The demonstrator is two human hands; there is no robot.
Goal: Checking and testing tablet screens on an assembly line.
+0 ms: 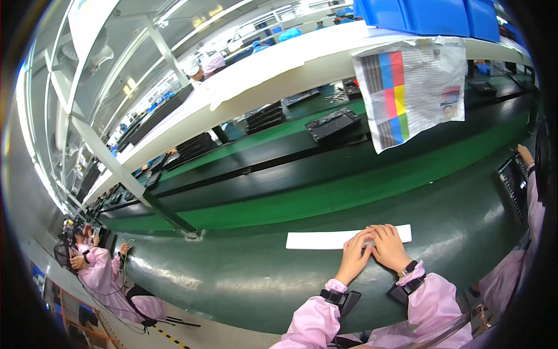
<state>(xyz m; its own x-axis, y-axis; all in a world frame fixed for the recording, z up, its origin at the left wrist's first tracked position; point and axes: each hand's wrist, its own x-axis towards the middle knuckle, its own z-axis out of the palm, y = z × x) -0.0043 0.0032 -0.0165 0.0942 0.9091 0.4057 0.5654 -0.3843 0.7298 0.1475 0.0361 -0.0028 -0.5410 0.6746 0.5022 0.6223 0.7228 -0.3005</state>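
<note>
A long, flat white strip (317, 241) lies on the green bench top in front of me. My left hand (353, 256) rests on its right half, fingers stretched forward and slightly bent, thumb apart. Beside it, touching at the fingertips, my right hand (390, 249) lies over the strip near its right end with the fingers extended. Neither hand is wrapped around anything. Both hands cover part of the strip, and what is under the fingers is hidden. Pink sleeves and black wrist bands show on both my arms.
A dark conveyor belt (244, 168) runs behind the bench, carrying a black tray-like part (333, 124). Above it, a shelf (261, 75) holds a blue bin (412, 17); a printed sheet (412, 87) hangs down. Co-workers sit left (104, 273) and right, the right one beside a dark device (512, 183).
</note>
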